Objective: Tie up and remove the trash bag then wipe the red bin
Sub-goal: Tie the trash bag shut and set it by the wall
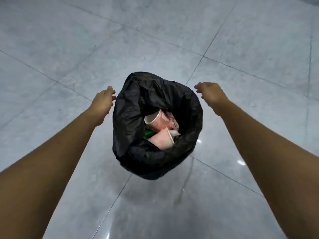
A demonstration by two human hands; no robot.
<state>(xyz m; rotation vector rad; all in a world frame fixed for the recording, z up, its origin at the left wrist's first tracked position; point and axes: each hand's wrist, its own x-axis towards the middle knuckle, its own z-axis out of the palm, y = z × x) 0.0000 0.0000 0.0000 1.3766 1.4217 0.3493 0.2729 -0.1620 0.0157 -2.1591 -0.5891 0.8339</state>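
- Black trash bag [156, 125] between the two hands, mouth wide open, sitting on the tiled floor [69, 49].
- Left hand [103, 102] just beside the bag's left rim, fingers loosely curled, possibly brushing the plastic; nothing gripped as far as can be seen.
- Right hand [211, 94] near the right rim but apart from it, fingers loosely spread and pointing inward, empty.
- Between the hands, down inside the bag: pink-and-white paper cups [160, 128] and something green [149, 134].
- Red bin fully covered by the bag; no red showing, so presumably underneath.
- Bag not yet gathered, not tied, not lifted out.
- Judged at the very start: reaching for the rim, with tying, removal and wiping of the bin all left.
- No cloth in view for the wiping.
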